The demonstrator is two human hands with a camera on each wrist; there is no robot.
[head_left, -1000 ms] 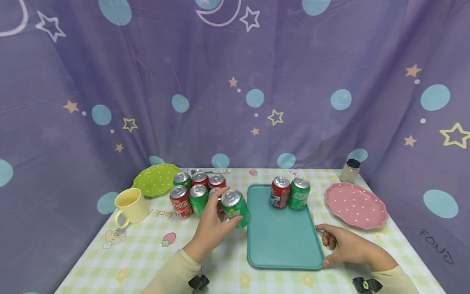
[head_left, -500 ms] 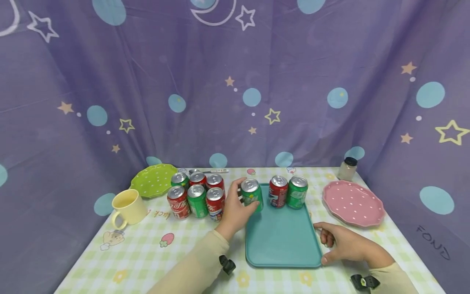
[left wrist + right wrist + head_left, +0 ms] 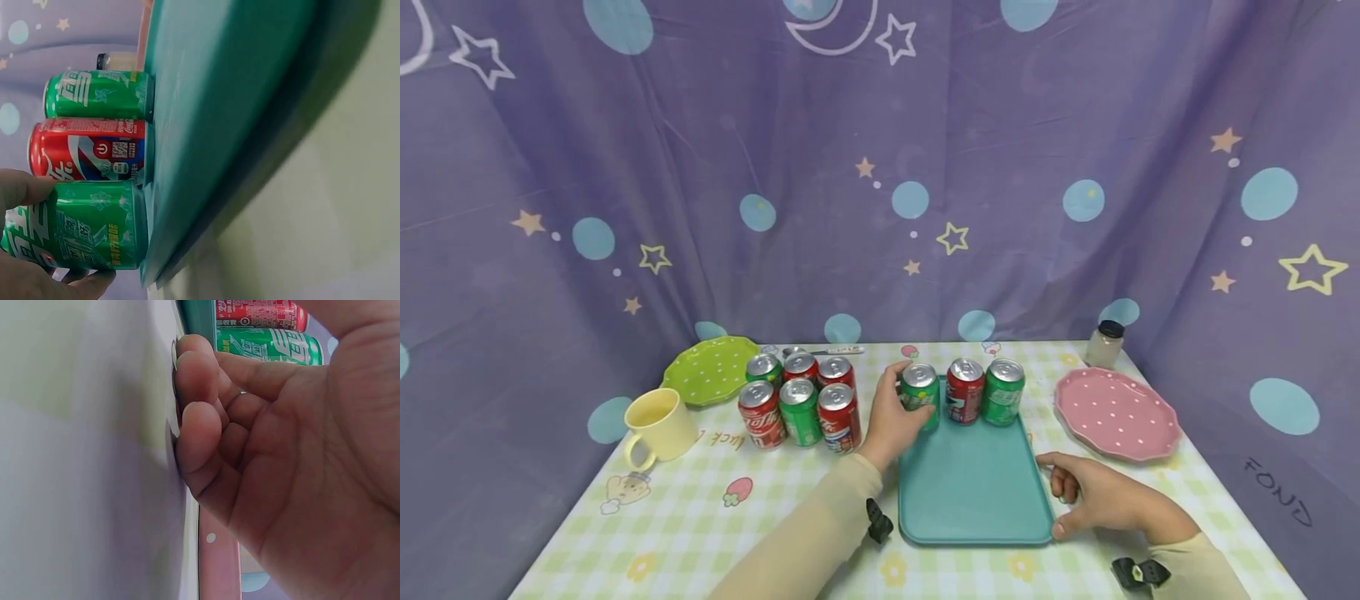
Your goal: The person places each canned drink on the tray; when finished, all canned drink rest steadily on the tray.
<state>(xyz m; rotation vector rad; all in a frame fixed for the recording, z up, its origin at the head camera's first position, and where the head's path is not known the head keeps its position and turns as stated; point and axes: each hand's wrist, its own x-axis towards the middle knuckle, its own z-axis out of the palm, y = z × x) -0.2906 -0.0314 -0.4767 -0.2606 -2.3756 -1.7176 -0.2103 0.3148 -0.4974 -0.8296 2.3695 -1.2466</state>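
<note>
My left hand (image 3: 891,427) holds a green soda can (image 3: 920,377) upright at the far left corner of the teal tray (image 3: 973,487), fingers and thumb around its sides. In the left wrist view, the held can's base (image 3: 139,226) is right at the tray surface. Beside it on the tray stand a red cola can (image 3: 964,393) and another green can (image 3: 1004,393), in a row along the far edge. My right hand (image 3: 1101,496) rests at the tray's right side, index finger and thumb at the rim, the other fingers loosely bent.
Left of the tray, several red and green cans (image 3: 800,410) stand in two rows. Further left are a yellow mug (image 3: 664,427) and a green dotted plate (image 3: 711,371). A pink plate (image 3: 1116,414) and a black-lidded jar (image 3: 1105,346) lie to the right; a spoon (image 3: 827,351) lies behind the cans.
My left hand has carried the green can from beside the can group rightward and away onto the tray's far left corner, next to the red can. The right hand has stayed at the rim.
</note>
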